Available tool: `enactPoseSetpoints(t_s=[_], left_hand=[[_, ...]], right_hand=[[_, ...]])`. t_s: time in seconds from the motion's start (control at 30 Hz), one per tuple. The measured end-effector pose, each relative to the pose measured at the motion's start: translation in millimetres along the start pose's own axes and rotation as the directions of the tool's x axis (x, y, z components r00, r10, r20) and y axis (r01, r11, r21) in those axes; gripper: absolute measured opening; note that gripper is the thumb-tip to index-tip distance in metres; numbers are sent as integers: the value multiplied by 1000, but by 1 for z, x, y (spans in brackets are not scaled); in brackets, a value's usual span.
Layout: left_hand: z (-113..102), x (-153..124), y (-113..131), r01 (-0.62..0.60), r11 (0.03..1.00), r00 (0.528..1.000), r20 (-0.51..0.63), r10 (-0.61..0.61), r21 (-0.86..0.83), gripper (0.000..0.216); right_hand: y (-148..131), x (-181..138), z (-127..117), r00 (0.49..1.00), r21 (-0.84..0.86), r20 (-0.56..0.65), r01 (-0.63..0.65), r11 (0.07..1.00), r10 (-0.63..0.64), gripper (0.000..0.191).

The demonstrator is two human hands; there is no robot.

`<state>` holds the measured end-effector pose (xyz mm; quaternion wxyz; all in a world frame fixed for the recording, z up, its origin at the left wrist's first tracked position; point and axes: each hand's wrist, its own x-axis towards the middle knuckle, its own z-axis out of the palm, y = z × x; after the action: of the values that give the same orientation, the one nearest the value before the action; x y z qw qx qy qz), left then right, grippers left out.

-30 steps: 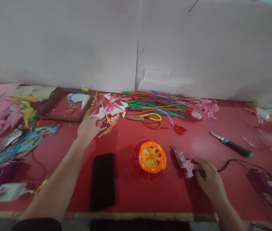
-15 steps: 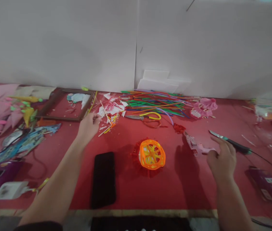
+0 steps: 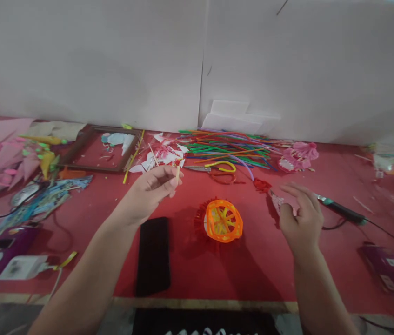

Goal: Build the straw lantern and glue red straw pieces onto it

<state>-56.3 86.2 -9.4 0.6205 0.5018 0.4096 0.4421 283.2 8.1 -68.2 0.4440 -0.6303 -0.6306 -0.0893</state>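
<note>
One left hand, raised over the table, thumb and fingertips pinched together on one thin, pale, wood-like stick, held near upright. One right hand, thumb and bent fingers apart, nothing visible between them, above one pink pistol-shaped glue gun, partly covered by the hand; contact between the two cannot be told. One round openwork ornament with orange rim, yellow spokes and red fringe, on the red tabletop between the two forearms. One black rectangular phone, flat, left of the ornament. One small red fuzzy piece, near the glue gun's tip. One pair of metal scissors with yellow handle loop, behind the ornament. One spread bundle of multicoloured fuzzy stems, farther back. One pink fuzzy piece, at the bundle's right end. One knife with black-and-green handle, right of the right hand. One purple power strip, near the right edge. One heap of white and pink paper scraps, beyond the left hand. One brown rectangular frame, left of the scraps. Several pink paper cones, far left.
</note>
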Motion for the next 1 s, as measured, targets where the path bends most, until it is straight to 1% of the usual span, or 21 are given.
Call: enactPoseSetpoints(t_s=[0.13, 0.2, 0.3, 0.37, 0.4, 0.43, 0.47, 0.5, 0.53, 0.63, 0.67, 0.73, 0.83, 1.0], left_hand=[[8, -7, 5, -50, 997, 995, 89, 45, 61, 21], [11, -9, 6, -66, 993, 992, 111, 55, 102, 18], [11, -8, 4, -75, 983, 992, 109, 57, 170, 18], [5, -2, -3, -69, 952, 997, 61, 53, 299, 22], [-1, 3, -8, -66, 905, 998, 12, 68, 421, 25], [-10, 9, -14, -57, 814, 994, -46, 102, 578, 28], [-20, 16, -21, -30, 667, 983, -99, 155, 744, 29], [-31, 23, -28, 21, 472, 965, -141, 221, 881, 28], [-43, 29, -35, 57, 400, 954, -168, 247, 915, 27], [-74, 43, -52, 109, 301, 952, -187, 243, 947, 21], [-81, 46, -56, 120, 277, 948, -192, 253, 953, 20], [-88, 51, -62, 132, 238, 941, -198, 276, 962, 19], [-86, 60, -68, 107, 194, 951, -157, 267, 975, 19], [-70, 77, -73, 8, 108, 979, -30, 200, 994, 30]], right_hand=[[-6, 4, 5, 1000, 44, -4, -12, 999, 12, 37], [-6, 4, 8, 1000, 61, 5, -14, 998, 13, 37], [-4, 1, 11, 1000, 79, 22, -12, 997, 10, 35], [-2, -2, 13, 999, 81, 37, -14, 997, 11, 34], [-1, -4, 13, 999, 77, 49, -20, 997, 16, 33], [0, -7, 13, 998, 68, 61, -28, 997, 24, 32], [2, -10, 13, 997, 57, 71, -40, 998, 36, 31], [4, -13, 12, 996, 45, 78, -52, 998, 49, 31], [6, -16, 12, 994, 34, 85, -64, 997, 61, 31], [13, -26, 10, 990, 13, 107, -93, 996, 91, 29], [15, -29, 9, 989, 9, 116, -99, 995, 97, 28], [18, -34, 8, 986, 4, 124, -116, 993, 114, 27], [19, -41, 10, 979, 8, 139, -149, 989, 146, 26], [14, -44, 12, 976, 47, 156, -164, 985, 155, 24]])
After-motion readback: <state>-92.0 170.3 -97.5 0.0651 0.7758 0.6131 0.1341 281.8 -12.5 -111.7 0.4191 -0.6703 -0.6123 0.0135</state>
